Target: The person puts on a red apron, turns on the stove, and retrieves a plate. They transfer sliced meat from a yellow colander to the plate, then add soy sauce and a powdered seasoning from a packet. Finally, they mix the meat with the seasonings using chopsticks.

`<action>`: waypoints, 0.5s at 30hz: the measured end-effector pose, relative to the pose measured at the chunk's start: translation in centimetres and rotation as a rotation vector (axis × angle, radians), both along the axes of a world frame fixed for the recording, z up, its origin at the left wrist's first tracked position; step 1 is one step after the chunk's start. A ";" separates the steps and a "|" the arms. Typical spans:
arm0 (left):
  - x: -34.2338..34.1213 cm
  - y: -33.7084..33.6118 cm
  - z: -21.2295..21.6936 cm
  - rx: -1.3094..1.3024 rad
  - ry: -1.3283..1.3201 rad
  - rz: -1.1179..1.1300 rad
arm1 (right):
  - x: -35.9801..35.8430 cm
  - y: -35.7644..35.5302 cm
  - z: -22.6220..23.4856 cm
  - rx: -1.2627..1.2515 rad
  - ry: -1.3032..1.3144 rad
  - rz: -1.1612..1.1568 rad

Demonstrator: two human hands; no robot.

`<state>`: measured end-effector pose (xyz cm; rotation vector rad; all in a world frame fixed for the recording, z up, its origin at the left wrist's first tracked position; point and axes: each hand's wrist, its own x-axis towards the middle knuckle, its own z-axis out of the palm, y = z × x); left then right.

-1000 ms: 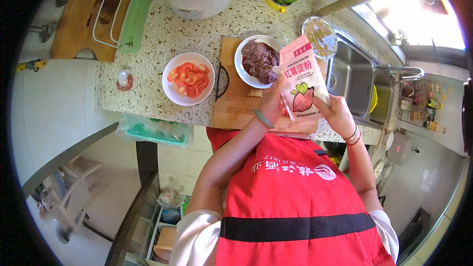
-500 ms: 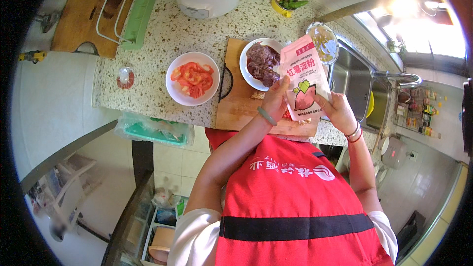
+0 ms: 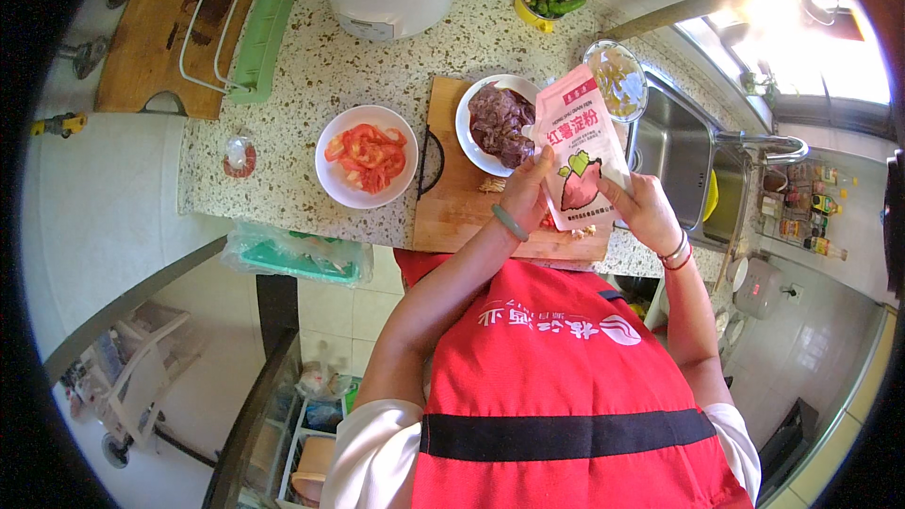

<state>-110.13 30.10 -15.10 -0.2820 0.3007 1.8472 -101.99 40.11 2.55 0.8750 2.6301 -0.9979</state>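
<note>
My left hand and right hand both grasp pink packet by lower sides, packet tilted above cutting board, beside white bowl. Step, I judge: checking packet. Next move probably calls for steady hold, top edge free.

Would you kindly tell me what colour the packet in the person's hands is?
The packet is mostly pale pink, shown in the head view.

pink-and-white packet between left hand and right hand; white bowl of tomato pieces beside wooden board
</note>
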 end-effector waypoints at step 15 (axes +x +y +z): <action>1.2 -0.8 -2.3 -0.003 -0.118 -0.030 | -0.8 0.3 -0.7 0.063 -0.008 0.008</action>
